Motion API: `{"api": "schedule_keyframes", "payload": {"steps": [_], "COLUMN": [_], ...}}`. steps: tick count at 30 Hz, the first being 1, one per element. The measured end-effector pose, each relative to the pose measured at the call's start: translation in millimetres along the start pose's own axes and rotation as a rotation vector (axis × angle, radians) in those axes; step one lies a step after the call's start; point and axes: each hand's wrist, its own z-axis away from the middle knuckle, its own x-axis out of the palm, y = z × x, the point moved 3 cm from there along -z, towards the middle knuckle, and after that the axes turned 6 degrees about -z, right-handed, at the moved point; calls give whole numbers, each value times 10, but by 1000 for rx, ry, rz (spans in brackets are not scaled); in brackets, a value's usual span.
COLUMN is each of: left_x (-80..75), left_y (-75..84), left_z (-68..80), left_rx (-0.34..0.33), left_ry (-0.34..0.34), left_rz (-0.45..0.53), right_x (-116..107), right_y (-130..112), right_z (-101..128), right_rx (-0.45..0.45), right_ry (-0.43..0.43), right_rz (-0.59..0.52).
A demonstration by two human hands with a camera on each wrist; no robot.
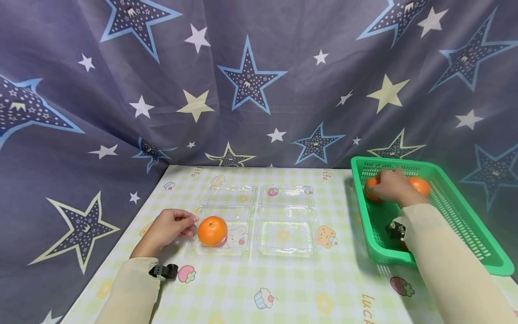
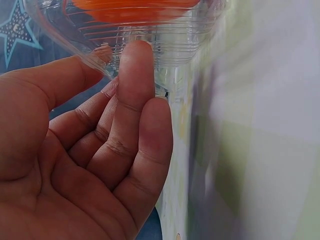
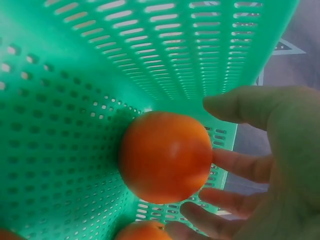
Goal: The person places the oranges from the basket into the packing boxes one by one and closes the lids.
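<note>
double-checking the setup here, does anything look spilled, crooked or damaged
Nothing looks spilled or damaged. The only mildly uneven thing is the orange in the left clear container: it sits toward the left side rather than the middle. The other visible oranges lie inside the green basket.

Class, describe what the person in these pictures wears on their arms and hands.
Both the left hand and the right hand are bare, without gloves. The left sleeve and right sleeve are plain, long and pale cream, with no print visible. A small black device shows at each cuff: the left device and the right device.
</note>
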Motion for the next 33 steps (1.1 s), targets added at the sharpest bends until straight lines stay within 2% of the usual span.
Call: {"api": "schedule_keyframes", "payload": {"steps": [8, 14, 23, 33], "left_x": [-2, -3, -4, 3], "left_y": [15, 17, 14, 7], "left_z": [2, -5, -4, -11], "left_rx": [-4, -26, -29, -14], "left_ry": [3, -1, -1, -2], "left_rz": [4, 12, 15, 16], "right_x": [25, 18, 11, 78], "right_y": [4, 3, 2, 18], "right_z": [-25, -31, -19, -15], "right_rx": [4, 4, -14, 9], "right_ry": [-21, -11, -47, -116], "right_rz": [-45, -13, 40, -25]}}
